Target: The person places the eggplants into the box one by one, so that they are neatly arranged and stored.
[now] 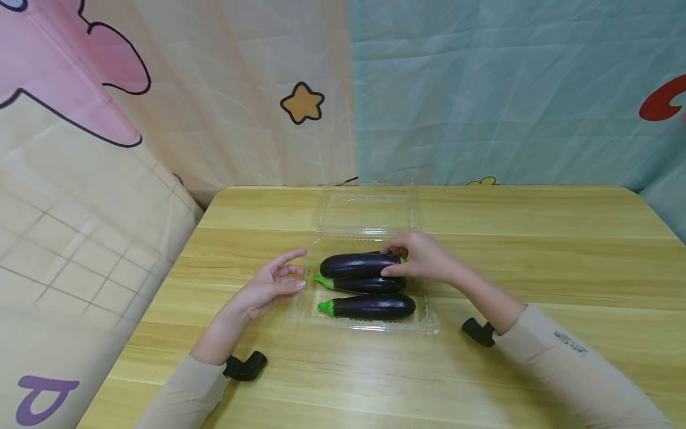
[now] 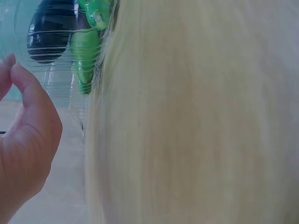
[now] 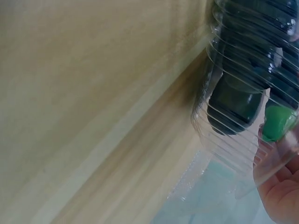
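Observation:
Several dark purple eggplants with green stems lie in a clear plastic clamshell box (image 1: 364, 325) on the table. The front eggplant (image 1: 375, 307) lies apart from the others, its stem to the left. Behind it, a second eggplant (image 1: 370, 286) is partly covered by an upper eggplant (image 1: 351, 266). My right hand (image 1: 420, 257) grips the upper eggplant at its right end, thumb in front and fingers behind. Another dark edge shows behind it, mostly hidden. My left hand (image 1: 270, 287) is at the box's left wall with fingers loosely bent, holding nothing; contact with the wall is unclear.
The clear lid (image 1: 370, 213) lies folded back behind the box, toward the table's far edge. Wood-grain table (image 1: 536, 250) extends on both sides. Black wrist-worn devices (image 1: 246, 366) stick out from the sleeves. A printed curtain (image 1: 482, 89) hangs behind.

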`<state>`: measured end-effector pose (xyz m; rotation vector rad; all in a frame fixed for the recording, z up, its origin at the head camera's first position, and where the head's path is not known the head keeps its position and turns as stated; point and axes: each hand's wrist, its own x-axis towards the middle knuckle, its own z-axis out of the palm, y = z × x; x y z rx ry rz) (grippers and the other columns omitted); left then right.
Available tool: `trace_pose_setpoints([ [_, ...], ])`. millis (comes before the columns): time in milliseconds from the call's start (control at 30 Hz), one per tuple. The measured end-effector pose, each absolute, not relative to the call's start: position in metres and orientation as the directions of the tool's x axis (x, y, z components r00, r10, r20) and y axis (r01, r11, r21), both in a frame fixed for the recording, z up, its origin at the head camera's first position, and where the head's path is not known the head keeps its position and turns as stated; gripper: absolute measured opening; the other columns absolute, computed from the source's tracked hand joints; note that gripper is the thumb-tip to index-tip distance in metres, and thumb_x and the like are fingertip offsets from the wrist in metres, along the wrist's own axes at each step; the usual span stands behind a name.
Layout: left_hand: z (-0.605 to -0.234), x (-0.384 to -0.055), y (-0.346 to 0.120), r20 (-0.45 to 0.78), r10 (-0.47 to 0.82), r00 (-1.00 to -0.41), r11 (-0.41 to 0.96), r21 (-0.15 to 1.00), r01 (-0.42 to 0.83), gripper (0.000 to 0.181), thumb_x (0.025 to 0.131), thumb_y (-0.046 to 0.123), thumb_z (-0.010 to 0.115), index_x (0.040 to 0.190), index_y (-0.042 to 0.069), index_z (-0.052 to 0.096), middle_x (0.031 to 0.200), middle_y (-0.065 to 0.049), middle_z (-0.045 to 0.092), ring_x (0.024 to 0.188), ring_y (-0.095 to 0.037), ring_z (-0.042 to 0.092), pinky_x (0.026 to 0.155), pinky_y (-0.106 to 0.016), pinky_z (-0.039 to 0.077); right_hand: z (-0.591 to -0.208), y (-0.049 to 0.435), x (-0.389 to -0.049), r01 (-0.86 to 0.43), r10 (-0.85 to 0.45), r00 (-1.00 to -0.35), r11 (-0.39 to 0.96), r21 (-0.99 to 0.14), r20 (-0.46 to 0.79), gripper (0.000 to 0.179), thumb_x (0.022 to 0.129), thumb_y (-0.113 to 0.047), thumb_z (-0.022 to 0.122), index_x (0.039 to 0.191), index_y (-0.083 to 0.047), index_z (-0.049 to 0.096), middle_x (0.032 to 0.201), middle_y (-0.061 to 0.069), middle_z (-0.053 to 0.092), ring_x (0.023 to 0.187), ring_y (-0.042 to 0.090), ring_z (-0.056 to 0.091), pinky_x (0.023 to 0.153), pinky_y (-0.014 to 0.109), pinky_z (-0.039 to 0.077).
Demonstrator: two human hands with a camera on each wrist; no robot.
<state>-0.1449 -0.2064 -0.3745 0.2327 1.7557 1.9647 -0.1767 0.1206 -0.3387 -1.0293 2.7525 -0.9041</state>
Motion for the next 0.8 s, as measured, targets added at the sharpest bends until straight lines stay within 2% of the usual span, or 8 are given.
trace_pose_setpoints([
  [367, -0.3742, -0.1446, -0.2055, -0.194, 0.459, -0.867, -0.056, 0.968, -0.246, 0.072, 0.085, -0.011, 0.057, 0.146, 0.000, 0.020, 0.102, -0.004, 0.049, 0.077, -0.007, 0.059, 0.069, -0.017, 0.052, -0.3425, 0.1150, -0.1782, -0.583, -0.619, -0.772, 0.597, -0.551, 0.146, 0.033, 0.076, -0.026, 0.078, 0.099, -0.004, 0.069, 0.074, -0.002, 0.055, 0.064, 0.013, 0.044, 0.058, 0.026, 0.039],
  [800, -0.3751, -0.1449, -0.2072, -0.187, 0.464, -0.866, -0.044, 0.971, -0.234, 0.072, 0.086, -0.009, 0.057, 0.146, 0.000, 0.019, 0.103, -0.004, 0.048, 0.078, -0.007, 0.058, 0.070, -0.017, 0.051, -0.3438, 0.1124, -0.1776, -0.580, -0.620, -0.769, 0.575, -0.578, 0.155, 0.033, 0.074, -0.025, 0.079, 0.099, -0.005, 0.069, 0.077, -0.002, 0.056, 0.067, 0.016, 0.049, 0.060, 0.027, 0.042],
])
